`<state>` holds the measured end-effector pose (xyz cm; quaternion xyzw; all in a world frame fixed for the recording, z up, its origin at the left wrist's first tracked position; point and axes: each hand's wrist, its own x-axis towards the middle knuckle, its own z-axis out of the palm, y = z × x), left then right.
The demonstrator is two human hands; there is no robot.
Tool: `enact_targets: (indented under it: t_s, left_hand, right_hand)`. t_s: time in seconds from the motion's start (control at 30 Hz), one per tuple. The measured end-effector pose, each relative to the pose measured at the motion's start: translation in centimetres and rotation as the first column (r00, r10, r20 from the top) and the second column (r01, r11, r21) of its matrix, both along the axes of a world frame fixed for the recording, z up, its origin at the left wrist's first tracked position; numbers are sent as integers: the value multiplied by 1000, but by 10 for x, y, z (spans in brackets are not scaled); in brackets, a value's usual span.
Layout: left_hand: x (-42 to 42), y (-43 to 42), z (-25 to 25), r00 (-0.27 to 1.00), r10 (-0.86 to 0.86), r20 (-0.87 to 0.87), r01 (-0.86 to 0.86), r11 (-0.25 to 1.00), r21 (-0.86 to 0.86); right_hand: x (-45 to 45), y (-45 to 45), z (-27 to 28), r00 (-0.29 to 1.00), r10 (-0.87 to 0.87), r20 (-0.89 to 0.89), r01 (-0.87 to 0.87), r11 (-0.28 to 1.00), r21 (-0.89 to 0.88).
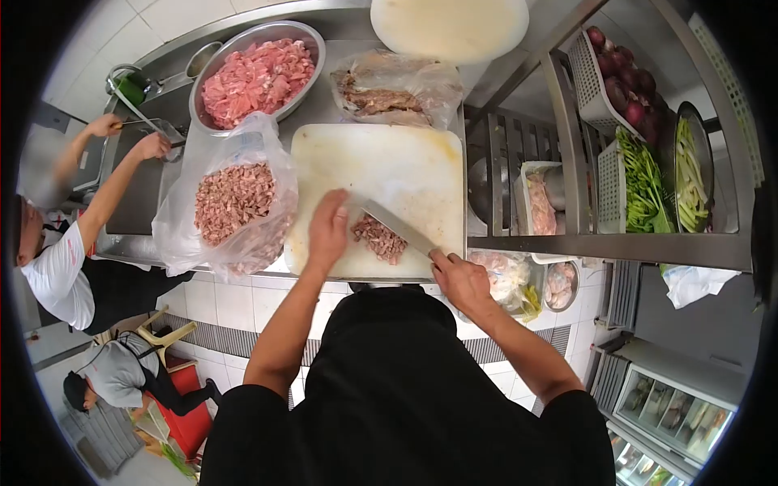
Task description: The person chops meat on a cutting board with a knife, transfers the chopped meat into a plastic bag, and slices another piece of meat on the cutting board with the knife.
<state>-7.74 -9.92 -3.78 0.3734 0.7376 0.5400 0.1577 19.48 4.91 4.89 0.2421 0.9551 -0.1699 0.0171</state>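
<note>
My right hand (pixel 463 279) is closed on the handle of a knife (pixel 397 226), whose broad blade points up and left over the white cutting board (pixel 377 166). Chopped meat (pixel 379 240) lies in a small pile under and beside the blade. My left hand (pixel 328 229) is on the board's left part, left of the pile, its fingers pointing up; nothing shows in it. An open plastic bag (pixel 279 174) of chopped meat pieces (pixel 233 201) stands left of the board. Behind the board, a clear bag (pixel 442 93) holds a darker piece of meat (pixel 385 100).
A metal bowl (pixel 318 55) of sliced pink meat stands at the back left, and a round pale board (pixel 450 28) at the back. Metal shelving (pixel 608 249) with vegetable baskets rises on the right. One person (pixel 69 271) works at the left sink; another person (pixel 121 373) is lower left.
</note>
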Motion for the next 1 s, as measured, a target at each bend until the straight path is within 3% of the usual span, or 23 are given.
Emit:
enact_targets:
  t_s: [0.03,0.07,0.1,0.13,0.17,0.2,0.27,0.3,0.33,0.63,0.8,1.0]
  left_hand:
    - [-4,-6,12,995,-16,-95,11,998,-57]
    - [-4,-10,18,982,-34,-188,12,993,-116]
    - [1,-15,16,922,-196,-334,112,961,-254]
    - [12,-16,28,924,-199,-327,114,959,-261]
    - [26,-14,39,833,-364,-417,177,889,-422]
    - [35,-11,47,710,-527,-467,209,790,-576]
    - [40,-1,38,718,-515,-468,194,794,-576]
    - [43,5,34,759,-435,-485,145,839,-525]
    - [44,9,30,793,-352,-497,92,876,-473]
    - [72,34,19,928,-193,-319,90,946,-311]
    - [89,46,17,927,-47,-372,-44,972,-232]
    - [87,47,15,985,125,-118,-143,977,-159]
  right_hand:
    - [0,-3,0,993,-23,-112,24,1000,7]
    - [7,-2,-6,994,-24,-105,24,1000,2]
    - [20,0,-16,976,-188,-108,167,969,-183]
    - [27,0,-16,934,-349,-81,299,884,-361]
    - [36,-1,-15,827,-560,56,443,585,-679]
    - [47,-1,-17,825,-562,63,447,580,-681]
    - [69,-3,-22,709,-683,178,450,243,-859]
    - [72,-8,-21,689,-698,198,455,202,-867]
    - [73,-14,-22,681,-702,208,462,192,-866]
    - [28,-56,-42,676,-687,267,432,76,-899]
    - [-6,-76,-45,734,-623,270,389,60,-919]
    - [-35,-83,-45,769,-594,238,300,6,-954]
